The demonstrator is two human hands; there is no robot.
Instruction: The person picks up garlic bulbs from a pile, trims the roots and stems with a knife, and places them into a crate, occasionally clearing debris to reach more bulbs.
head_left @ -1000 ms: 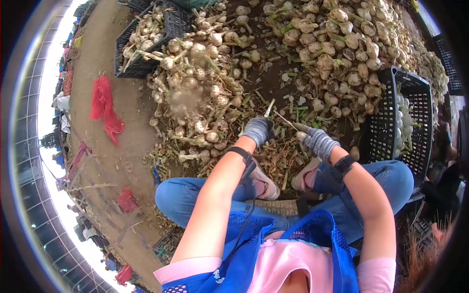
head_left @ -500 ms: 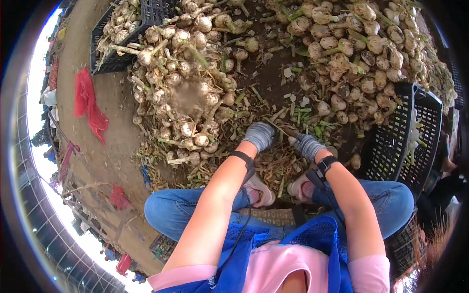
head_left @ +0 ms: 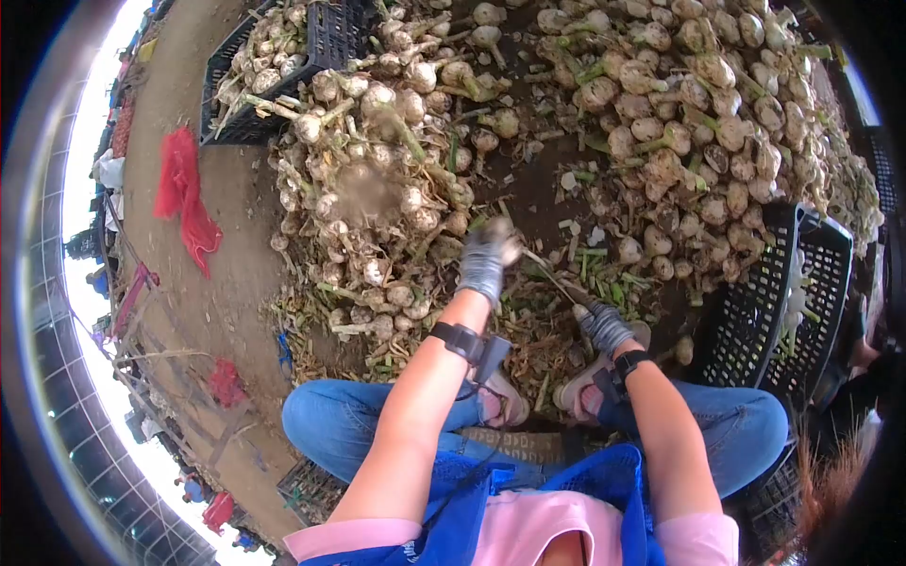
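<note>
Since half a second ago, the left hand in its grey knit glove (head_left: 484,259) has gone forward and away from the right, up to the near edge of the heap of pale, dirt-streaked garlic bulbs with green-brown stalks (head_left: 377,203). Left arm now stretched almost straight, a black strap on the wrist, palm down. Its fingers (head_left: 498,234) are curled around a single whitish garlic bulb (head_left: 510,251) at the fingertips; the bulb is partly hidden by the glove, and motion blur softens the grip.

Right hand in a matching grey glove (head_left: 601,324) has dropped back close to the knee, elbow bent, black band on the wrist. Its fingers are closed around the handle of a thin straight cutting tool (head_left: 552,279), which slants up and left towards the left hand; blade detail too small to tell.

Person sits low, knees in blue jeans, pink shoes between them. Ground between the hands is dark soil littered with cut green stalks and dry husks (head_left: 528,321).

Second, wider spread of garlic bulbs (head_left: 698,104) lies ahead to the right. Black plastic lattice crate (head_left: 769,292) stands just beside the right knee, with white trimmed bulbs inside. Another black crate (head_left: 283,57), far left, holds untrimmed garlic. Red mesh sack (head_left: 184,203) lies on the bare dirt, well apart.
</note>
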